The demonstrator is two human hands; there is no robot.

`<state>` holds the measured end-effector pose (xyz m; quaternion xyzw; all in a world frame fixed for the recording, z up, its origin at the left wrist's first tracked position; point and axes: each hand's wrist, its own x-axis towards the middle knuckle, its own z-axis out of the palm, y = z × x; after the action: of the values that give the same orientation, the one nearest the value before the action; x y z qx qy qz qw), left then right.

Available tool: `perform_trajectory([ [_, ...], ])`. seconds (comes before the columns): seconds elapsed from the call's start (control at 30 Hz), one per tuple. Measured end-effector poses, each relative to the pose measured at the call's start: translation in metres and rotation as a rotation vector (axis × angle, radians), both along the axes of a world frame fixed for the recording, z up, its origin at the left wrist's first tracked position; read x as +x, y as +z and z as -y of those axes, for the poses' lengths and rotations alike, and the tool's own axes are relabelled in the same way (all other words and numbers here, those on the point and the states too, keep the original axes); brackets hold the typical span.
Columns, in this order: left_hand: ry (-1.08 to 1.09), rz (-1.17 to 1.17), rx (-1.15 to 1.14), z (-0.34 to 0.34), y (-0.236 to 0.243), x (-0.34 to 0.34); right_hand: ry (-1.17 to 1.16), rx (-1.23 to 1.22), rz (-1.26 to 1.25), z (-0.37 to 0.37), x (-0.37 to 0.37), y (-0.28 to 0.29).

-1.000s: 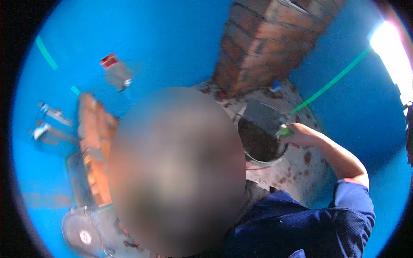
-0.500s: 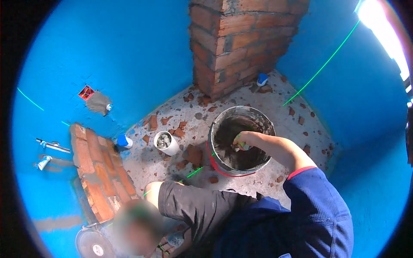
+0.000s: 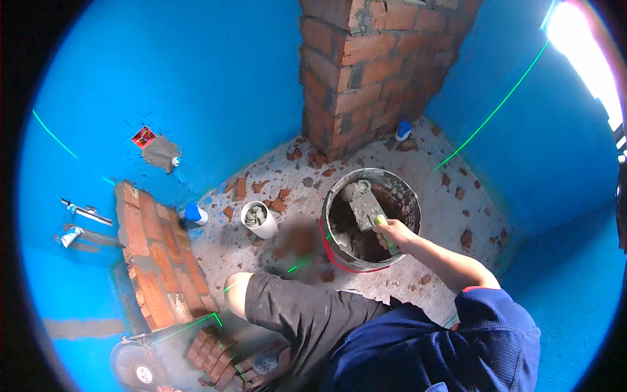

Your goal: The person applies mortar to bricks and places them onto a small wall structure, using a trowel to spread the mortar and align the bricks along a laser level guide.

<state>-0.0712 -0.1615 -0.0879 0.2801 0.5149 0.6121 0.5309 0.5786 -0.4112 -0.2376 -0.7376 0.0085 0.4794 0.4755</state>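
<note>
My right hand (image 3: 396,235) is closed around the green handle of a trowel (image 3: 367,210). Its flat blade carries a lump of wet grey mortar (image 3: 356,190) at the tip and is smeared all over. Hand and trowel are over the mouth of a large round bucket (image 3: 418,212), whose inner wall is crusted with mortar. More mortar (image 3: 346,240) lies down inside it, partly hidden by the blade and hand. A red band shows low on the bucket's outside. My left hand is out of sight.
A white tub (image 3: 262,224) with grey lumps stands left of the bucket. Brick fragments (image 3: 240,189) litter the floor. A brick pillar (image 3: 372,72) rises behind, a low brick wall (image 3: 153,251) stands left, and stacked bricks (image 3: 210,356) and a fan (image 3: 136,366) sit lower left. Green laser lines cross the walls.
My right hand has come up from deep in the bucket toward its near right side, and the trowel blade now shows with mortar on it. The view has shifted slightly.
</note>
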Motion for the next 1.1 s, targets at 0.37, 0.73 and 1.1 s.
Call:
perform_trajectory([
  [0.37,-0.081,-0.178,0.05,0.027,-0.008,-0.011,0.052,0.32,-0.157,0.026,-0.046,0.109],
  [0.73,0.025,0.368,-0.089,0.029,0.008,0.002,0.47,0.532,-0.108,-0.206,-0.178,0.14],
  [1.1,0.089,0.148,-0.199,0.024,0.034,0.018,0.819,0.772,0.31,-0.434,-0.343,0.08],
])
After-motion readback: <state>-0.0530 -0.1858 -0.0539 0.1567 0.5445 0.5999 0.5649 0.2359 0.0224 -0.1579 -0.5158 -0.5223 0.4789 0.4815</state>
